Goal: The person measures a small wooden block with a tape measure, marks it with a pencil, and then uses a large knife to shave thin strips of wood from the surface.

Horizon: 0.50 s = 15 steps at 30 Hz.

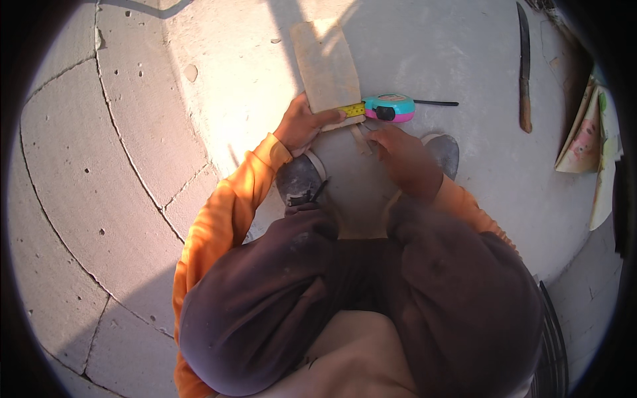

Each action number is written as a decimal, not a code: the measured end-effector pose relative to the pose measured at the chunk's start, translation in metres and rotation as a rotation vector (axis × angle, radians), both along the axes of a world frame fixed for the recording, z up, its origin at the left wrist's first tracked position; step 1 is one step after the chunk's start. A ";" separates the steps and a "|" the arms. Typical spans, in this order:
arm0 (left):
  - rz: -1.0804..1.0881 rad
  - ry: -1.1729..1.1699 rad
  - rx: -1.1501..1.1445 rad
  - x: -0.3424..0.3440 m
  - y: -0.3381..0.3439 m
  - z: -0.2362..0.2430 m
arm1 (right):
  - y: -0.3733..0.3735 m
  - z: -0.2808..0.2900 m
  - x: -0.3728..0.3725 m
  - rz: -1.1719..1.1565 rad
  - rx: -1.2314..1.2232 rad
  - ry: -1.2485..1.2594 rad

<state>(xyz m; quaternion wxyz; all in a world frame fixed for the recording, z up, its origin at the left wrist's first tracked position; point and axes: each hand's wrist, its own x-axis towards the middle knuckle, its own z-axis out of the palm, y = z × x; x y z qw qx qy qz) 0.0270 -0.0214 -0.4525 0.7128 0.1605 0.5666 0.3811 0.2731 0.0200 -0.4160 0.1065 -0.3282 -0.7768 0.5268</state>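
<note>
A flat tan board (326, 66) lies on the ground ahead of my feet. Across its near end runs the yellow blade of a turquoise and pink tape measure (391, 106), whose case rests just right of the board. My left hand (300, 126) grips the board's near left corner, its thumb pressing on the tape blade. Close to the board's near right corner, my right hand (406, 159) is closed with its fingertips pinched. A thin pale strip (361, 138) shows beside those fingertips; whether they hold it is unclear.
A thin dark rod (438, 103) sticks out behind the tape case. Farther right lies a long knife (524, 66) with a wooden handle. A printed, folded sheet (584, 132) stands at the right edge. Jointed paving slabs (99, 166) cover the left. My shoes (298, 179) flank the work.
</note>
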 end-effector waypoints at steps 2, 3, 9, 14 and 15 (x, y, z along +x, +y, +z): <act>0.011 0.008 0.004 0.003 -0.002 0.006 | -0.006 -0.003 0.000 -0.041 -0.056 -0.035; 0.033 0.006 0.018 0.006 -0.004 0.007 | -0.008 0.000 -0.005 -0.090 -0.055 -0.044; 0.037 0.002 0.049 0.012 -0.008 0.006 | -0.011 -0.023 -0.007 0.012 0.407 -0.111; 0.010 0.045 0.049 0.012 -0.008 0.007 | -0.006 -0.017 -0.010 0.064 0.521 -0.191; 0.014 0.046 0.045 0.012 -0.008 0.007 | -0.005 -0.009 -0.013 0.045 0.499 -0.183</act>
